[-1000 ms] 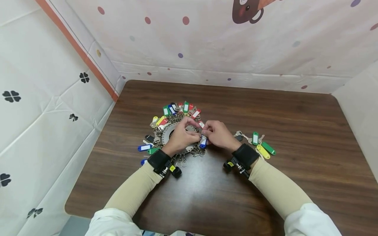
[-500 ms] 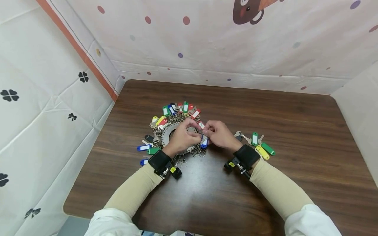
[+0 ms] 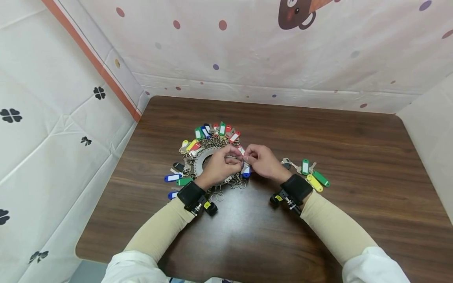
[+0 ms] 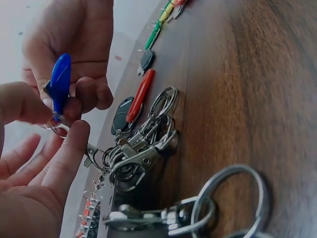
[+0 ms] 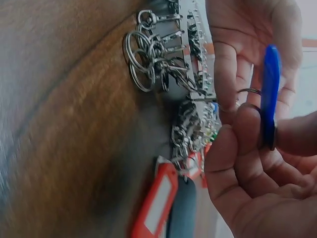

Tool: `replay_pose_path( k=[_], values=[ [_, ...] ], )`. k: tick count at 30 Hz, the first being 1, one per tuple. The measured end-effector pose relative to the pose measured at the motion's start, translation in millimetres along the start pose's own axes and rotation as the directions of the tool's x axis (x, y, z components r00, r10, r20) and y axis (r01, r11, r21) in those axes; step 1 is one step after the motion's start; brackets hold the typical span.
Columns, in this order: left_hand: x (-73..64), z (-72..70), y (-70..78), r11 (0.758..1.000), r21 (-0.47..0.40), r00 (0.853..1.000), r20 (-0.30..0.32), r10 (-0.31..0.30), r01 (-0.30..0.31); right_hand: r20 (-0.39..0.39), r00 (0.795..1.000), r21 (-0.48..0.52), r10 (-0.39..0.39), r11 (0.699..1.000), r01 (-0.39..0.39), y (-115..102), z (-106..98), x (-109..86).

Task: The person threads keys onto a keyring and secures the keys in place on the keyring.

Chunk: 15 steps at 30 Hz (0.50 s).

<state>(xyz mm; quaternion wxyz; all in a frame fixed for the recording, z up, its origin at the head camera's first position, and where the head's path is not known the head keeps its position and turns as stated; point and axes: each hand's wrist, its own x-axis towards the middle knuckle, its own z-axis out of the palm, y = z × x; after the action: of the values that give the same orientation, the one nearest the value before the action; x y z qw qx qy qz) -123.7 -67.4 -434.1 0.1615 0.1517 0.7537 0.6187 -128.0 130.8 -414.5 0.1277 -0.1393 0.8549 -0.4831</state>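
Note:
A blue key tag (image 3: 246,171) with a white label is between my hands, above the right side of a grey notched ring-shaped disc (image 3: 199,162). My left hand (image 3: 220,167) pinches a metal split ring (image 4: 58,127) at the tag's end. Thumb and fingers of my right hand (image 3: 263,162) grip the tag; in the right wrist view a key edge (image 5: 274,136) shows against it. Swivel clips (image 4: 141,153) with split rings hang around the disc. A red key tag (image 5: 156,201) and a dark key head (image 5: 182,208) lie close by. My left hand covers part of the disc.
Several coloured key tags fan out around the disc, among them a green tag (image 3: 222,129) and a yellow tag (image 3: 192,145). Right of my right hand lies a loose group of keys with a yellow tag (image 3: 314,183). Everything rests on a brown wooden table (image 3: 354,145).
My left fingertips have drawn closer together and shifted slightly right. The blue tag has moved a little to the right. My right hand stays nearly in place.

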Motion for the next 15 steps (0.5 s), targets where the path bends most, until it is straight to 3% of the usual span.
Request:
replay_pose_path(
  k=[3, 6, 11, 15],
  values=[
    [0.5, 0.8, 0.2, 0.994, 0.091, 0.998, 0.022, 0.054, -0.055, 0.022, 0.999, -0.052, -0.043, 0.998, 0.044, -1.6, -3.7, -2.3],
    [0.6, 2.8, 1.9, 0.964, 0.238, 0.993, 0.024, 0.118, -0.12, 0.056, 0.995, -0.088, -0.078, 0.993, 0.083, -3.5, -6.5, -5.5],
    [-0.5, 6.4, 5.0, 0.833, 0.506, 0.971, 0.035, 0.238, -0.222, 0.081, 0.99, -0.214, -0.112, 0.969, 0.127, -6.8, -7.0, -10.1],
    [-1.5, 7.4, 9.1, 0.715, 0.637, 0.945, 0.067, 0.321, -0.288, 0.052, 0.981, -0.382, -0.185, 0.904, 0.191, -12.1, -5.6, -14.5]
  ],
)
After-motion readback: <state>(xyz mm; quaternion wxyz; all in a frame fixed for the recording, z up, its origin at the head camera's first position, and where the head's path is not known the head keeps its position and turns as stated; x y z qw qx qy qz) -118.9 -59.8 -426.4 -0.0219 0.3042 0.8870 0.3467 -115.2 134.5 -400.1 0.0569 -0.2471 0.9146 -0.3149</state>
